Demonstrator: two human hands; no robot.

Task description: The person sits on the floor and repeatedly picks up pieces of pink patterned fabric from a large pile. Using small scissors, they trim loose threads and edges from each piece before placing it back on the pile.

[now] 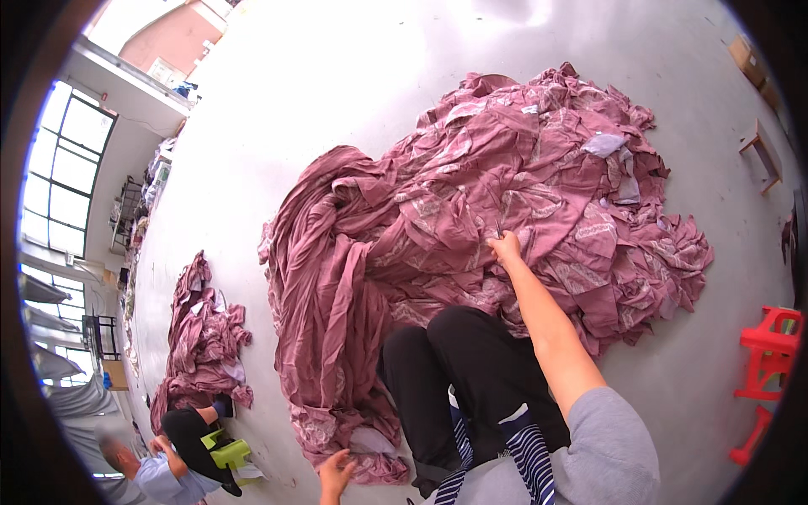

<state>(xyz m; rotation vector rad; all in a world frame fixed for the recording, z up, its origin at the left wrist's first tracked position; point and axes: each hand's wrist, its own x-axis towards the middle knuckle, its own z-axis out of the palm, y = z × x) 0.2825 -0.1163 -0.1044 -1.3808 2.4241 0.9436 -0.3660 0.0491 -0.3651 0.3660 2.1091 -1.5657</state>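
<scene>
A large heap of dusty-pink cloth (471, 194) with white patterned bands lies on the floor in front of my knees and along my left side. My right hand (507, 250) reaches out over its middle, closed around a small pointed metal tool (498, 228) like thread snips; only the thin tip shows past my fingers. Low in the view, my left hand (335, 474) hovers beside the near left end of the heap, fingers bent and apart, with nothing seen in them. White cloth pieces (603, 145) show at the heap's far right.
At the lower left another person (168, 463) sits on a green stool (227, 453) by a smaller pink cloth pile (198, 337). Red plastic stools (770, 349) stand at the right, with a small wooden bench (762, 156) and cardboard boxes (749, 63) farther off. Windows line the left wall.
</scene>
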